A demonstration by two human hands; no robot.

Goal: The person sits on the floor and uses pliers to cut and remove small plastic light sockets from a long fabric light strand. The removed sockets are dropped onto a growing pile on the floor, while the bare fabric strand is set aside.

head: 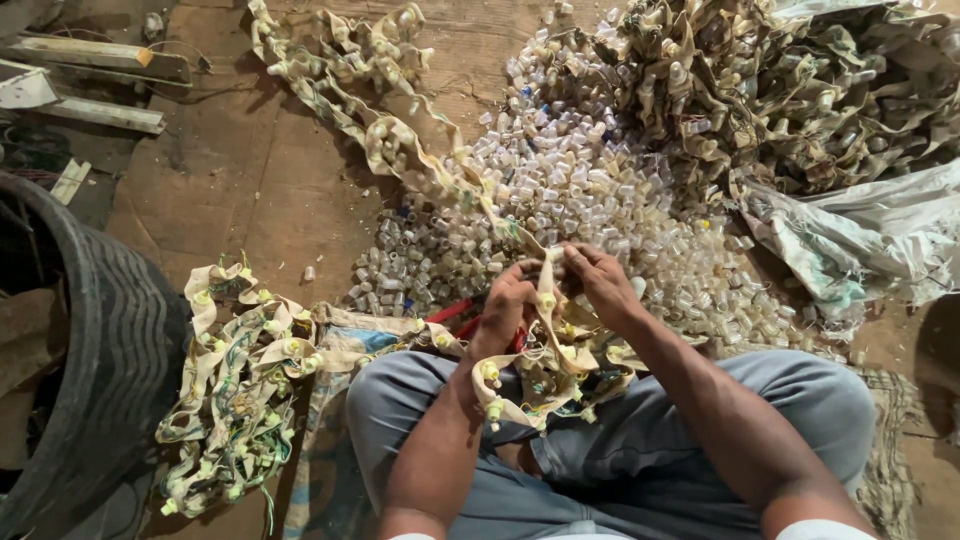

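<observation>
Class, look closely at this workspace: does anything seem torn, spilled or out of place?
The small clear plastic caps lie loose in a wide heap straight on the floor, not in any container. The white sack at right looks torn and frayed along its edge. Both hands, left hand and right hand, grip a cloth strip.

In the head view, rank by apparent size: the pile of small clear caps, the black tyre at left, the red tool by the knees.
1. Pile of small clear caps
2. Black tyre, cropped, so unsure
3. Red tool, mostly hidden
</observation>
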